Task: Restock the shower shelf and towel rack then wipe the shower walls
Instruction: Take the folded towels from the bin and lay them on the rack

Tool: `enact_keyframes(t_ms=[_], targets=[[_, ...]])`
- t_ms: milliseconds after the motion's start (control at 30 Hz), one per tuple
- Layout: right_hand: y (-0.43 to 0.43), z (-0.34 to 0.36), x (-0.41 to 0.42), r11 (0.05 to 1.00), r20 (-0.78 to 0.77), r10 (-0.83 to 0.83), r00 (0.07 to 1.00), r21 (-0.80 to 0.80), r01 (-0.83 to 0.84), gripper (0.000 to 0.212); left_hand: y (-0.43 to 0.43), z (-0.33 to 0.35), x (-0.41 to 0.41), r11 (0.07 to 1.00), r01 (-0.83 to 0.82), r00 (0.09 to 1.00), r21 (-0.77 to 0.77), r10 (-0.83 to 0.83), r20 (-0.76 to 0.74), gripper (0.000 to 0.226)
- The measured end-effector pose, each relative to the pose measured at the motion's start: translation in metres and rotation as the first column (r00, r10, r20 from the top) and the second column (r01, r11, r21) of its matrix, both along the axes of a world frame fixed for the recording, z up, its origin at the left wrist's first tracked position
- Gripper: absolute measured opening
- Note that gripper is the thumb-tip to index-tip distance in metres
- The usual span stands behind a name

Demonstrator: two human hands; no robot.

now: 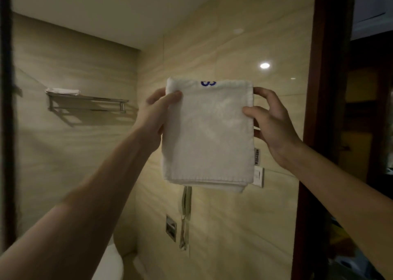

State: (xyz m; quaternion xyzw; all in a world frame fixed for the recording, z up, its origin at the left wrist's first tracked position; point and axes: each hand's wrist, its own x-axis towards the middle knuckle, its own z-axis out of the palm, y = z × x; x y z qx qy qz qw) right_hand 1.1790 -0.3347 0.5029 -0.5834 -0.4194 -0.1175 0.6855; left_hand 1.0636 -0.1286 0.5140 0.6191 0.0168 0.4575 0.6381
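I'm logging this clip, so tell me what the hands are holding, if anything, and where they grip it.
A folded white towel. The left hand pinches its upper left edge, the right hand its upper right edge.

Towel print (208, 83), perhaps digits, illegible.

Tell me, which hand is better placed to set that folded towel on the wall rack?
Likely the left. Both hands grip the towel, but the left hand holds the edge nearer the rack on the left wall; the right hand would reach across.
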Motion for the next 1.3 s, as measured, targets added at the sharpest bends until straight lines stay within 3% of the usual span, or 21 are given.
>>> enact_keyframes(t_ms=[233, 400, 567, 767, 1067, 1300], targets=[[0.092, 0.019, 0.128, 0.999, 0.034, 0.010, 0.999, -0.035, -0.009, 0.038, 0.094, 0.009, 0.128, 0.985, -0.172, 0.981, -0.024, 0.173, 0.083, 0.046], [0.153, 0.043, 0.196, 0.999, 0.063, 0.039, 0.997, -0.036, -0.037, 0.036, 0.147, 0.034, 0.186, 0.957, -0.276, 0.956, 0.083, 0.265, 0.123, 0.026], [0.203, 0.061, 0.248, 0.997, 0.038, 0.073, 0.997, -0.016, -0.073, 0.033, 0.196, 0.052, 0.225, 0.960, -0.262, 0.962, 0.095, 0.252, 0.106, 0.025], [0.258, 0.081, 0.298, 0.988, 0.043, 0.152, 0.987, 0.003, -0.152, 0.029, 0.237, 0.072, 0.254, 0.965, -0.254, 0.961, 0.068, 0.244, 0.127, 0.029], [0.350, 0.106, 0.357, 0.949, 0.047, 0.312, 0.949, 0.035, -0.313, 0.030, 0.301, 0.085, 0.274, 0.921, -0.297, 0.953, 0.251, 0.271, 0.132, 0.019], [0.447, 0.110, 0.368, 0.891, 0.068, 0.443, 0.894, 0.083, -0.447, 0.025, 0.341, 0.082, 0.250, 0.843, -0.428, 0.900, 0.328, 0.430, 0.071, 0.029]])
